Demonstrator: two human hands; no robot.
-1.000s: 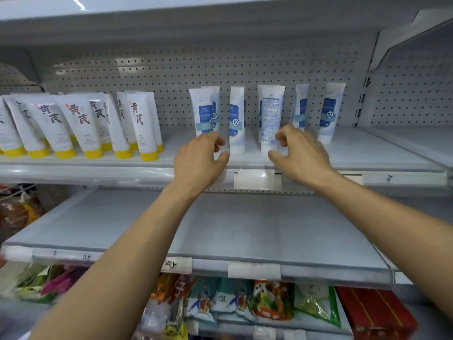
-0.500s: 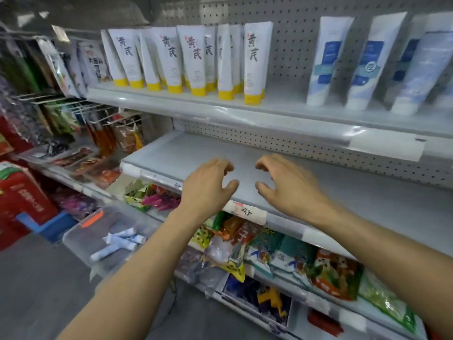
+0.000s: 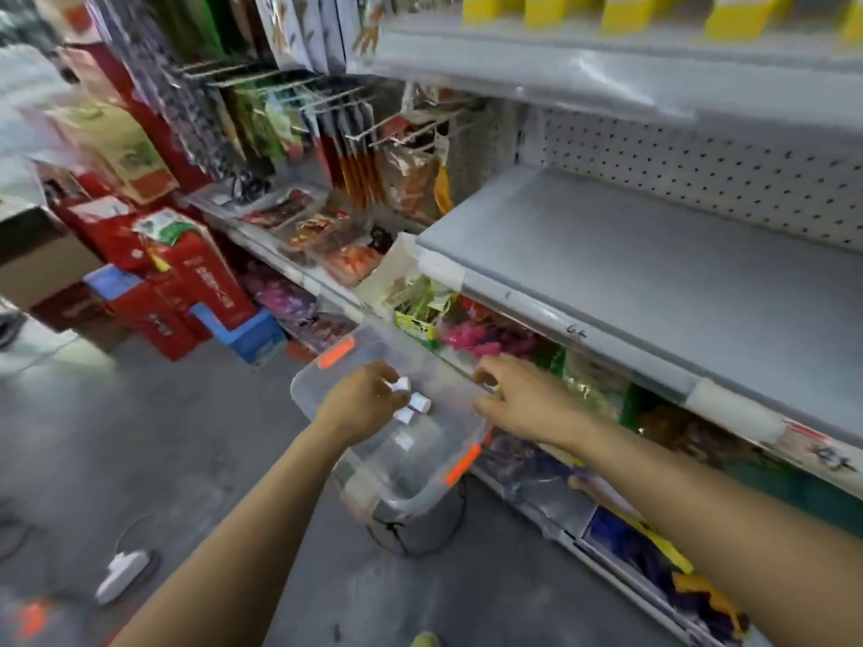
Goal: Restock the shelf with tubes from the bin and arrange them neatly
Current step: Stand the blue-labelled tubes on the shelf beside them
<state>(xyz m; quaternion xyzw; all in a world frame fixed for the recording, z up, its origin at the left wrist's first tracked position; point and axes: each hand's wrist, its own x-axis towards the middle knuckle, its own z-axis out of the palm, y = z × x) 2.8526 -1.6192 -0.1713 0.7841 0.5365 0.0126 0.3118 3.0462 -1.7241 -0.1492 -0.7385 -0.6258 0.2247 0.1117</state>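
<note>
working over bin. tubes lying in bin middle, white ends poking out just beyond my left hand, long axes seeming to run across bin toward my right hand. left fingers covering them; blur hiding whether they are gripping. right hovering at bin's right rim, loosely curled, holding nothing. left nearer.

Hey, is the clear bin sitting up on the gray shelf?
No, the clear bin sits low in the aisle, below the gray shelf's front edge.
</note>
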